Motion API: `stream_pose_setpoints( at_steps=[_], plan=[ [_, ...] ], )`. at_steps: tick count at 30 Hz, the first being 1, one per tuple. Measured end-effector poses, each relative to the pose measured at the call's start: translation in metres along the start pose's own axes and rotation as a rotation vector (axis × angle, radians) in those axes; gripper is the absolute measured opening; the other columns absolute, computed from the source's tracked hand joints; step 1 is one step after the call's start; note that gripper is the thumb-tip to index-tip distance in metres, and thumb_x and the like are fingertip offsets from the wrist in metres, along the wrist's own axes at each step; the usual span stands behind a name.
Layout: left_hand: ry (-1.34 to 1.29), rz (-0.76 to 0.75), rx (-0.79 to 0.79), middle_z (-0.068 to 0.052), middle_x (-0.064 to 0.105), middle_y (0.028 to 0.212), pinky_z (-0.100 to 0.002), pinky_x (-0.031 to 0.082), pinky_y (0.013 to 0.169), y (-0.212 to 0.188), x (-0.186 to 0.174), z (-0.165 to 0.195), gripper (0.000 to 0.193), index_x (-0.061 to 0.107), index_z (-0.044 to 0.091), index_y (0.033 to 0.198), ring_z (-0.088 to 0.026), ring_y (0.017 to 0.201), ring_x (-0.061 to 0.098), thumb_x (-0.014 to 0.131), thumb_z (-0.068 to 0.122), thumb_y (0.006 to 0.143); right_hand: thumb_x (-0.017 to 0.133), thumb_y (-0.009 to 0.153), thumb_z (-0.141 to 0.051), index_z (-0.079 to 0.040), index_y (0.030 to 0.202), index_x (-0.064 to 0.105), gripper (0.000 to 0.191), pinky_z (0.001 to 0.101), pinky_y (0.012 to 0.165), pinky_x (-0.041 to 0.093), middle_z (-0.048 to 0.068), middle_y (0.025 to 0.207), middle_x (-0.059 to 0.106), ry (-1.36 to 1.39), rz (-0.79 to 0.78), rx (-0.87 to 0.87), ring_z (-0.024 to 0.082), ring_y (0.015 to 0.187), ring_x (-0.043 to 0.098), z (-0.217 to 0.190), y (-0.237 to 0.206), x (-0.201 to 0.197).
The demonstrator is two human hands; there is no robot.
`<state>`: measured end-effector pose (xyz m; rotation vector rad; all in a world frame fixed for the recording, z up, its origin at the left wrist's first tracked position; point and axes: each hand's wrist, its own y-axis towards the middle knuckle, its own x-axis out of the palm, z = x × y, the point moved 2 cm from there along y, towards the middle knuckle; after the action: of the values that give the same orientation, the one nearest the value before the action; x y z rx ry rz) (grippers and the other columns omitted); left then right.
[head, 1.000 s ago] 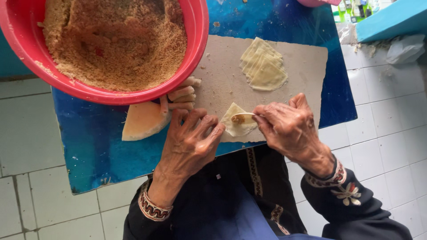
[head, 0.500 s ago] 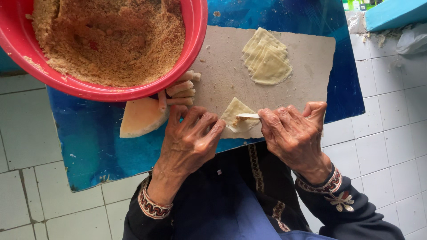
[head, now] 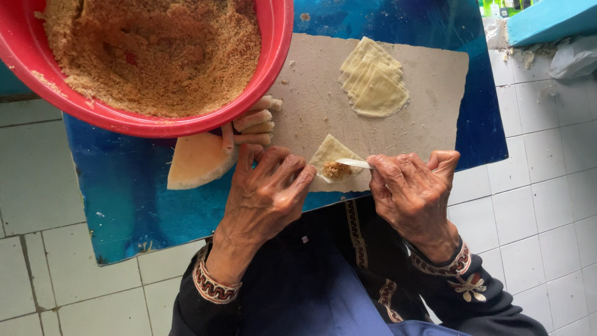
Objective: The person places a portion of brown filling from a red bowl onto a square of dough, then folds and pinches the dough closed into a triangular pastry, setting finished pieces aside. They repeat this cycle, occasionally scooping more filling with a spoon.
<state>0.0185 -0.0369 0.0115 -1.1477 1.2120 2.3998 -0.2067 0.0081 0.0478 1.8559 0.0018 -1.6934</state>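
Note:
A pale triangular pastry sheet (head: 329, 154) lies on the grey board (head: 435, 112) near its front edge, with a small heap of brown filling (head: 336, 170) on it. My left hand (head: 264, 193) rests palm down at the sheet's left corner, fingertips touching it. My right hand (head: 410, 190) grips a small white spoon (head: 352, 163) whose tip sits on the filling. A stack of cut pastry sheets (head: 372, 79) lies farther back on the board.
A big red bowl (head: 273, 68) of brown crumbly filling (head: 155, 53) overhangs the blue table (head: 124, 199) at the upper left. Several rolled pastries (head: 252, 121) lie beside it, next to a rounded stack of sheets (head: 198, 162). White floor tiles (head: 535, 205) surround the table.
The sheet, earlier folded under my fingers, now lies open with filling on it. My right hand has drawn back to the right with the spoon.

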Motion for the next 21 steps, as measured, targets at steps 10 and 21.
stream_pose_setpoints(
  at_steps=[10, 21],
  plan=[
    [-0.01, -0.003, -0.011, 0.002, 0.063, 0.095, -0.042, 0.041, 0.086, 0.0002, -0.0002, -0.0001, 0.019, 0.068, 0.011, 0.103, -0.019, 0.094, 0.061, 0.073, 0.008, 0.085, 0.077, 0.091, 0.003, -0.01, 0.115, 0.066, 0.029, 0.0395, 0.084, 0.029, -0.002, 0.095, 0.072, 0.077, 0.028, 0.037, 0.012, 0.079, 0.062, 0.0045, 0.0011, 0.0034],
    [-0.02, -0.02, -0.026, 0.002, 0.061, 0.091, -0.042, 0.041, 0.085, 0.0023, -0.0003, 0.0006, 0.015, 0.065, 0.013, 0.096, -0.019, 0.093, 0.061, 0.073, 0.008, 0.084, 0.076, 0.085, 0.004, -0.01, 0.11, 0.065, 0.03, 0.0371, 0.081, 0.029, -0.004, 0.087, 0.069, 0.234, -0.021, 0.072, 0.011, 0.074, 0.061, 0.0018, -0.0046, -0.0002]
  ],
)
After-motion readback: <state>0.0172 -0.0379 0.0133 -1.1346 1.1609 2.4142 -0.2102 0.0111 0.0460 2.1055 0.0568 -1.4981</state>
